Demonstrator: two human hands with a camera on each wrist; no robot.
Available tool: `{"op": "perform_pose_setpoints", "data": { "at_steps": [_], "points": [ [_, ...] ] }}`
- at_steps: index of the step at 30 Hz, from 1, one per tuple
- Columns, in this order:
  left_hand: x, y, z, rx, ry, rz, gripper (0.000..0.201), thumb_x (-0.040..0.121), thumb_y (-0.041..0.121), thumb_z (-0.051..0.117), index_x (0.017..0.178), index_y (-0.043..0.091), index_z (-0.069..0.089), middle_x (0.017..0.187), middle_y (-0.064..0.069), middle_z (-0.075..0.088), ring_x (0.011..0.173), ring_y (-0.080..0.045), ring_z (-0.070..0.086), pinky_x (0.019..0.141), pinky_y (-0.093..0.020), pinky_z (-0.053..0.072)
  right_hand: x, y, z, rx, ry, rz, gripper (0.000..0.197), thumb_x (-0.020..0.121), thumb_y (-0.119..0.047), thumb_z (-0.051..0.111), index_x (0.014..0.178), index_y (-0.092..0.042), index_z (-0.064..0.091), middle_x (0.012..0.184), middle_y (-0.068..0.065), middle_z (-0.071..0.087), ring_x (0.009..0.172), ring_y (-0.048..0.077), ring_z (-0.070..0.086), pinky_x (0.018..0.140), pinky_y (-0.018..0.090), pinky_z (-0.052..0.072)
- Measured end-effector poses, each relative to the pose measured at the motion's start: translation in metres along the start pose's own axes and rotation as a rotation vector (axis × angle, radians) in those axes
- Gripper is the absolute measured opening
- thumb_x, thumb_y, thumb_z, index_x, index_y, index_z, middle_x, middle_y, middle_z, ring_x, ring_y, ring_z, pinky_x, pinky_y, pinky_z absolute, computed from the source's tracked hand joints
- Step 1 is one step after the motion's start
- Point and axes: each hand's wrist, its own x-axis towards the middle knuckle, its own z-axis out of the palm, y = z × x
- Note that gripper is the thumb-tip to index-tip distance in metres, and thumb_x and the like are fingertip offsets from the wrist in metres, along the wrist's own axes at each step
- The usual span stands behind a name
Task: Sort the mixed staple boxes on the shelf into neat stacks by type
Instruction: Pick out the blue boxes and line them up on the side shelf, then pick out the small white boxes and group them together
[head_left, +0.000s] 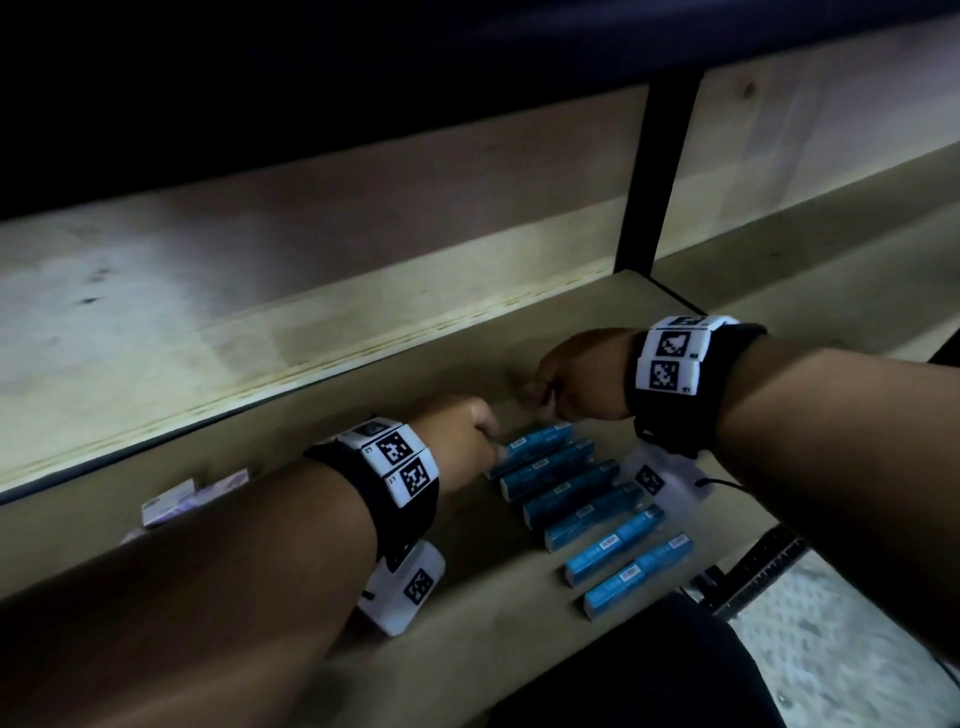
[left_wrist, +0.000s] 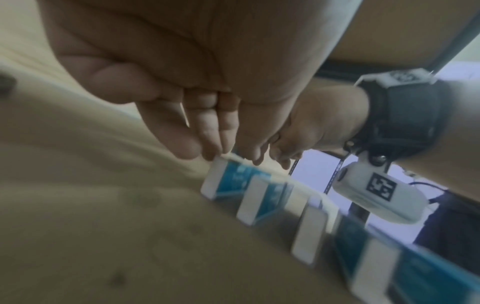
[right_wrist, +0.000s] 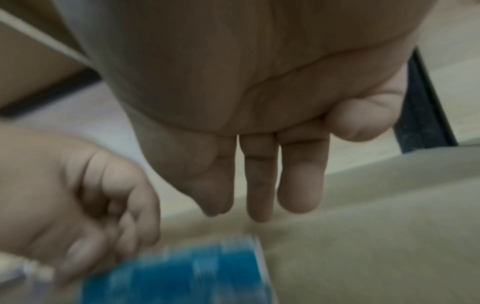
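Several blue staple boxes (head_left: 597, 519) lie side by side in a slanting row on the wooden shelf (head_left: 467, 649). My left hand (head_left: 467, 441) is at the left end of the farthest blue box (head_left: 540, 444). In the left wrist view its thumb and fingertips (left_wrist: 207, 148) come together on that box's end corner (left_wrist: 221, 181). My right hand (head_left: 566, 384) hovers just beyond the same box. Its fingers (right_wrist: 259, 185) hang straight and hold nothing, a little above the blurred blue box (right_wrist: 182, 273).
Pale purple and white boxes (head_left: 192, 499) lie on the shelf to the left, partly hidden by my left forearm. A wooden back panel (head_left: 260, 260) rises behind, and a black upright post (head_left: 654, 171) stands at the back right. The shelf's front edge runs near my arms.
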Motion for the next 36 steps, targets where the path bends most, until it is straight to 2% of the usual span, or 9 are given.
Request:
{"op": "perform_pose_setpoints", "data": {
  "at_steps": [2,4,14,17,21,24,28,32,36],
  "points": [
    [-0.012,-0.006,-0.007,-0.024,0.046,0.016,0.015,0.086,0.033,0.075,0.096,0.030,0.064,0.089,0.010,0.067,0.083,-0.006,0.062,0.067,-0.022,0.044,-0.006,-0.001,-0.010,-0.040,0.039,0.022,0.031,0.089,-0.026,0.060,0.117,-0.036,0.068,0.098,-0.017,0.057,0.080,0.004,0.055,0.061,0.014,0.036],
    [-0.025,-0.013,-0.013,-0.011,0.086,0.035,0.014,0.085,0.035,0.075,0.096,0.031,0.066,0.079,0.016,0.064,0.074,0.004,0.057,0.062,-0.015,0.037,-0.015,-0.001,-0.015,-0.065,0.105,0.045,0.027,0.088,-0.030,0.061,0.110,-0.045,0.066,0.098,-0.017,0.053,0.084,0.008,0.056,0.066,0.020,0.039],
    [-0.114,-0.072,-0.025,-0.133,0.100,-0.033,0.017,0.085,0.032,0.076,0.100,0.031,0.067,0.090,0.015,0.074,0.087,0.001,0.067,0.075,-0.020,0.048,-0.067,-0.074,-0.010,0.034,0.182,-0.047,0.029,0.087,-0.027,0.069,0.113,-0.040,0.068,0.110,-0.018,0.065,0.101,0.006,0.060,0.088,0.021,0.045],
    [-0.139,-0.094,-0.026,-0.055,0.096,-0.035,0.020,0.083,0.040,0.075,0.101,0.037,0.068,0.087,0.023,0.070,0.080,0.015,0.061,0.069,-0.008,0.043,-0.069,-0.101,-0.002,0.063,0.133,-0.088,0.027,0.084,-0.033,0.069,0.109,-0.043,0.067,0.106,-0.020,0.066,0.099,0.005,0.060,0.090,0.024,0.048],
    [-0.166,-0.121,-0.026,-0.065,0.128,-0.080,0.022,0.069,0.065,0.065,0.086,0.053,0.060,0.084,0.037,0.065,0.080,0.019,0.058,0.070,-0.014,0.046,-0.064,-0.132,0.018,0.098,0.114,-0.136,0.022,0.081,-0.039,0.069,0.101,-0.048,0.065,0.097,-0.023,0.064,0.089,0.000,0.060,0.079,0.022,0.050],
    [-0.182,-0.138,-0.020,-0.134,0.178,-0.095,0.030,0.060,0.071,0.059,0.089,0.063,0.058,0.090,0.041,0.063,0.079,0.012,0.063,0.075,-0.025,0.054,-0.058,-0.152,0.031,0.053,0.109,-0.184,0.021,0.081,-0.043,0.065,0.100,-0.050,0.063,0.083,-0.026,0.058,0.076,-0.007,0.054,0.063,0.009,0.035],
    [-0.200,-0.153,-0.020,-0.234,0.221,-0.099,0.039,0.060,0.067,0.063,0.099,0.061,0.058,0.090,0.033,0.067,0.079,0.007,0.066,0.074,-0.026,0.055,-0.048,-0.174,0.047,0.042,0.116,-0.204,0.034,0.080,-0.043,0.065,0.113,-0.045,0.065,0.092,-0.021,0.059,0.083,-0.003,0.049,0.066,0.012,0.034],
    [-0.219,-0.156,-0.025,-0.322,0.220,-0.140,0.027,0.065,0.046,0.074,0.090,0.041,0.065,0.086,0.025,0.069,0.077,0.002,0.066,0.074,-0.025,0.053,-0.040,-0.188,0.063,0.085,0.093,-0.206,0.020,0.073,-0.051,0.066,0.093,-0.046,0.062,0.079,-0.022,0.055,0.079,-0.004,0.050,0.064,0.013,0.033],
    [-0.232,-0.164,-0.022,-0.302,0.246,-0.146,0.022,0.077,0.023,0.080,0.089,0.037,0.068,0.087,0.027,0.068,0.078,0.004,0.065,0.071,-0.019,0.050,-0.036,-0.199,0.075,0.075,0.078,-0.159,0.047,0.070,-0.053,0.062,0.115,-0.042,0.061,0.099,-0.018,0.060,0.092,0.002,0.059,0.074,0.023,0.040]
  ]
}}
